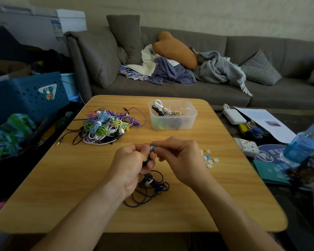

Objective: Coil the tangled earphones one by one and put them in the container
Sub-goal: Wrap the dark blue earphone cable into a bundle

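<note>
My left hand (132,163) grips the blue earbuds of a dark navy earphone (149,187), whose cord hangs down and lies in loose loops on the wooden table (80,187). My right hand (178,156) pinches one blue earbud tip between thumb and forefinger, right against the left hand's fingers. A tangled pile of coloured earphones (105,125) lies at the table's back left. A clear plastic container (172,115) at the back centre holds several coiled earphones.
Several small white and blue ear tips (209,159) lie just right of my right hand. A blue water bottle (304,142), papers and chargers sit on a darker table to the right. A grey sofa stands behind, a blue crate on the left.
</note>
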A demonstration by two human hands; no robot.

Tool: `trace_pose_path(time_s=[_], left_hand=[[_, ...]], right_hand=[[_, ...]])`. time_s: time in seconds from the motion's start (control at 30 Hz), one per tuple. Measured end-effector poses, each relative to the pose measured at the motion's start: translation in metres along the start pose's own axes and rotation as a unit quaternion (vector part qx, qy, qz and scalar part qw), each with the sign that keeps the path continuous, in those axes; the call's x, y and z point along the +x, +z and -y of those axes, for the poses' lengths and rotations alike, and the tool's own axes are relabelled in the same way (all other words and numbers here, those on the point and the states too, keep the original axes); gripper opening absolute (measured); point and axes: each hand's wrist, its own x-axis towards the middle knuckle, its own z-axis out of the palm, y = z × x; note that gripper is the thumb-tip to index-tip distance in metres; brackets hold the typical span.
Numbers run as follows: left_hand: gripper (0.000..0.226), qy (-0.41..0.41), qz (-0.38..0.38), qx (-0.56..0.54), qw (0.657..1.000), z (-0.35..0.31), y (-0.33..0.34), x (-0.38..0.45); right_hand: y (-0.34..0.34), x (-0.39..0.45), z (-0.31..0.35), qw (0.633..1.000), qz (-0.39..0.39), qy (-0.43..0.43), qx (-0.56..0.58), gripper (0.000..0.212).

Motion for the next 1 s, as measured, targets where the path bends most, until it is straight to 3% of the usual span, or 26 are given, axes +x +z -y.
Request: trace_pose_path(time_s=[0.1,0.27,0.33,0.43,0.53,0.6,0.67,0.83,0.9,1.0], left_hand=[[0.013,0.028,-0.001,0.003,1.0,0.002,0.002,-0.002],[0.028,0.045,0.023,0.009,0.999,0.002,0.003,-0.003],[0.03,0.017,0.031,-0.023,0.999,0.001,0.002,0.0],[0.026,-0.032,0.042,-0.068,0.996,0.001,0.0,0.004],[0.017,-0.032,0.043,-0.046,0.998,0.003,0.001,0.005],[0.014,-0.032,0.035,-0.042,0.998,0.005,0.003,0.006],[0.012,-0.038,0.025,-0.051,0.998,0.006,0.005,0.007],[0.01,-0.061,0.013,-0.082,0.995,0.004,0.007,0.008],[0.02,-0.066,0.02,-0.088,0.994,0.003,0.006,0.008],[0.042,-0.058,0.031,-0.092,0.994,0.002,0.002,0.009]], right_hand=[[0.001,-0.001,0.0,0.998,0.01,0.04,0.04,0.024],[-0.013,-0.004,-0.001,0.994,0.016,0.102,0.041,0.034],[-0.028,-0.001,-0.002,0.992,-0.038,0.119,-0.017,0.03],[-0.06,0.001,-0.007,0.963,-0.182,0.178,-0.091,0.034],[-0.087,-0.001,-0.013,0.92,-0.309,0.239,-0.032,0.047],[-0.096,-0.002,-0.014,0.903,-0.344,0.254,-0.03,0.048],[-0.1,-0.004,-0.015,0.902,-0.326,0.272,-0.073,0.047],[-0.094,-0.005,-0.023,0.908,-0.15,0.318,-0.23,0.03],[-0.092,-0.003,-0.023,0.902,-0.129,0.316,-0.264,0.018],[-0.092,-0.001,-0.026,0.893,-0.085,0.317,-0.307,0.016]])
